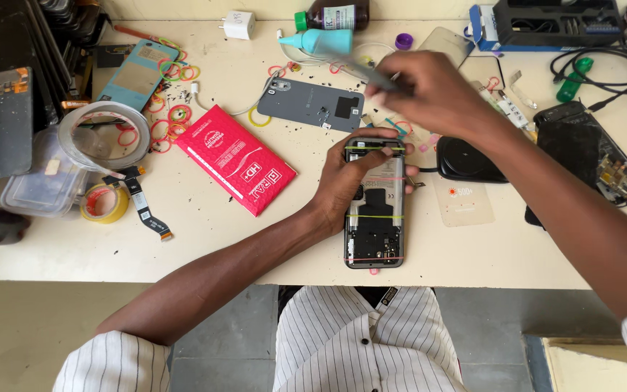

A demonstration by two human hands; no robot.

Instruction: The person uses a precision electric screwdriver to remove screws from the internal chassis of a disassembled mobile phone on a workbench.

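An opened phone (376,231), its back cover off and rubber bands stretched around it, lies face down near the table's front edge. My left hand (348,178) grips its upper part, fingers curled over the top edge. My right hand (429,91) hovers above and behind the phone, blurred by motion, pinching a thin grey tool (361,70) that points left. Just behind the phone lies its grey back cover (312,105).
A red padded packet (235,159), tape rolls (104,134), loose rubber bands (172,120) and a flex cable (144,205) lie at left. A black round pad (467,161) and a broken phone (589,156) sit at right. Bottles (326,29), a charger (239,25) and a tool box (553,25) line the back.
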